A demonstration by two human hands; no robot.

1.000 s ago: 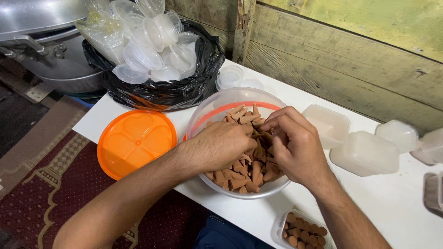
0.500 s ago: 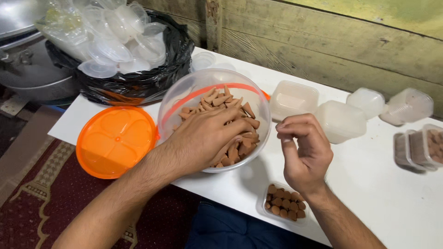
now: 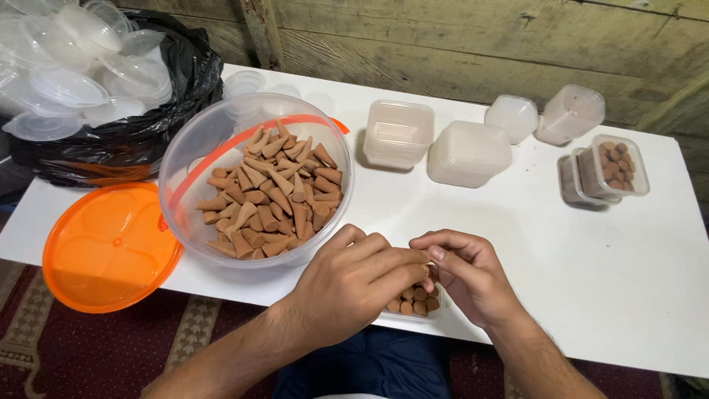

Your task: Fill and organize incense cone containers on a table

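My left hand [image 3: 353, 282] is curled palm down at the table's front edge, over a small clear tub [image 3: 413, 304] partly filled with brown cones. It came from the bowl, and what it holds is hidden under the fingers. My right hand [image 3: 467, 275] sits next to it with fingers bent inward, its fingertips touching those of the left hand above the tub. I cannot see whether the right fingers pinch a cone. A large clear bowl [image 3: 185, 159] with several loose brown cones [image 3: 269, 193] stands just left of my hands.
An orange lid [image 3: 111, 245] lies at the front left. A black bag [image 3: 148, 140] of clear lids [image 3: 70, 81] sits at the back left. Stacks of empty tubs [image 3: 399, 133] [image 3: 470, 152] [image 3: 570, 112] and filled tubs [image 3: 613, 167] stand at the back. The wooden wall [image 3: 458, 44] is behind.
My left hand left the bowl and moved right to the small tub. My right hand stayed over the tub and now meets the left fingertips. The view shifted.
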